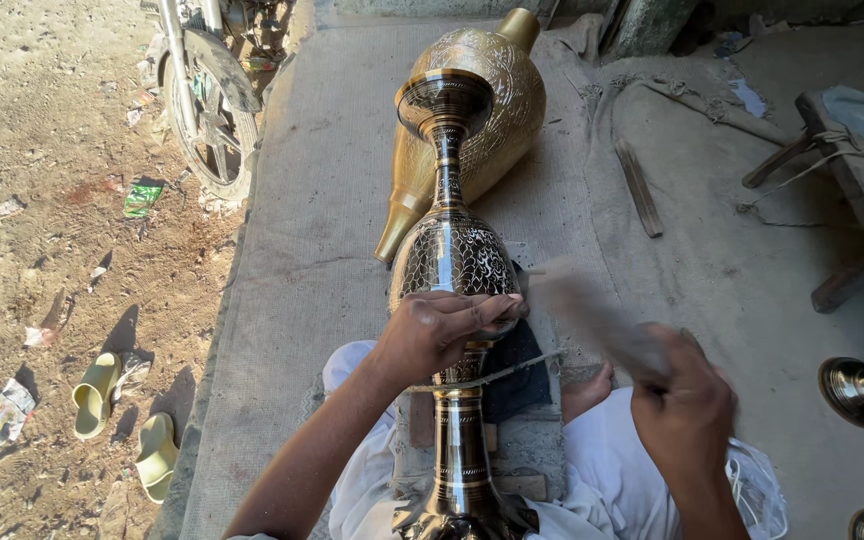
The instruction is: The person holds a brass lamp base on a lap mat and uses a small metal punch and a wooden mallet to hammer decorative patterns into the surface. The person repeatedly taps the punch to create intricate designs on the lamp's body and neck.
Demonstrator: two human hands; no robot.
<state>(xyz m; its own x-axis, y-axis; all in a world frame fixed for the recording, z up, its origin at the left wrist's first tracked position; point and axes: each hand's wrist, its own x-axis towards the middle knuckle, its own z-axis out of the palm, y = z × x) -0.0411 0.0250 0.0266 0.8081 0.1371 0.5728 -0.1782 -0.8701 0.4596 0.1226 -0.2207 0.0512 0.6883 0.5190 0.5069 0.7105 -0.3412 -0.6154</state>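
Note:
A tall engraved black-and-brass vase (449,255) lies lengthwise between my knees, its mouth pointing away from me. My left hand (439,330) rests on the vase's belly and pinches a thin tool against the metal. My right hand (682,400) is raised to the right of the vase and grips a wooden mallet (592,315), which is blurred by motion. Behind the first vase lies a golden engraved vase (482,110) on its side, touching the other's rim.
A burlap mat (322,230) covers the platform. A motorcycle wheel (207,110) and pale sandals (97,395) are on the dirt at left. A wooden stick (639,188), a low stool (842,160) and brass pieces (857,390) lie at right.

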